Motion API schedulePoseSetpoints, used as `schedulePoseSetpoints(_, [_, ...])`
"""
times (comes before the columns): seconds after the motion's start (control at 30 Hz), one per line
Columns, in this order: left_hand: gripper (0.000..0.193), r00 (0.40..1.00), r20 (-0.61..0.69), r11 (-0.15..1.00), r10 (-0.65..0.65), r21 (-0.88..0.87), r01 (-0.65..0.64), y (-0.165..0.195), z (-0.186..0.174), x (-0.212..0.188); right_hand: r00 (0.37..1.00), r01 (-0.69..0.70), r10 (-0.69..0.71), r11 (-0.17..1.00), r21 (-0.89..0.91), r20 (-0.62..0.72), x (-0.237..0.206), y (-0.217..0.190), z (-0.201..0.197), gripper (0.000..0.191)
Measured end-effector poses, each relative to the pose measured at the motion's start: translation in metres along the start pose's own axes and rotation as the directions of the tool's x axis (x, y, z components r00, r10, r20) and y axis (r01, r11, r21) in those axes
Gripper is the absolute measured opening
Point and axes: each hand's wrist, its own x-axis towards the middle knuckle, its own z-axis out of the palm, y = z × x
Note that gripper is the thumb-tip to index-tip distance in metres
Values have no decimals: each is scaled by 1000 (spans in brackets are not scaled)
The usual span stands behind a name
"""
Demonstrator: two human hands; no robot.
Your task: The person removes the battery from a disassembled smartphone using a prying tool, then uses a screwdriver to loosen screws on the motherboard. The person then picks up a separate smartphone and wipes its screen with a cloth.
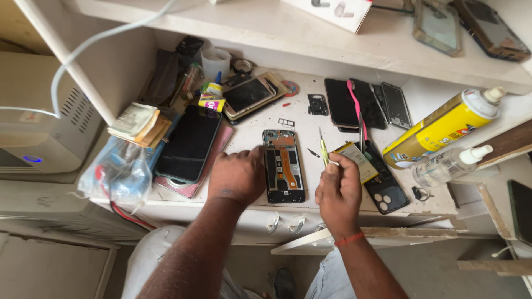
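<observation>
White benchtop point(310, 124) crowded (edges too): left hand point(238, 177) steadies opened phone point(283, 166), right hand point(338, 191) pinches tweezers point(323, 148).

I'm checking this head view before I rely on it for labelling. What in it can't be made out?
- Left hand: its fingertips are hidden behind its own knuckles at the edge of the opened phone.
- Right hand: its grip on the thin tool is hidden by curled fingers.
- Phone boards: parts too small to tell apart.
- Top shelf phones: cut off by the upper edge.

Bare forearms, no sleeves; a thin red-orange band point(349, 239) circles the right wrist; light grey trousers point(152, 257).
</observation>
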Motion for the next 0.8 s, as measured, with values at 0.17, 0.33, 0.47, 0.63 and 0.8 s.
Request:
schedulePoseSetpoints(0.17, [36, 992, -40, 993, 119, -19, -120, 1, -13, -24, 994, 102, -101, 994, -44, 34, 8, 5, 8, 23])
schedulePoseSetpoints(0.33, [84, 966, 44, 967, 255, -7, -255, -2, -31, -38, 998, -15, 20, 997, -82, 67, 6, 11, -3, 17])
schedulePoseSetpoints(0.47, [99, 979, 23, 978, 203, 35, -204, 0, -29, -34, 985, -145, 148, 989, -35, 88, 7, 12, -11, 27])
schedulePoseSetpoints(0.63, [93, 986, -29, 981, 162, 114, -158, -3, -20, -40, 988, -126, 121, 991, 47, 95, 4, 10, -14, 34])
schedulePoseSetpoints(0.8, [89, 983, -44, 977, 176, 133, -169, -3, -15, -41, 994, -105, 105, 992, 70, 5, -1, 12, -16, 33])
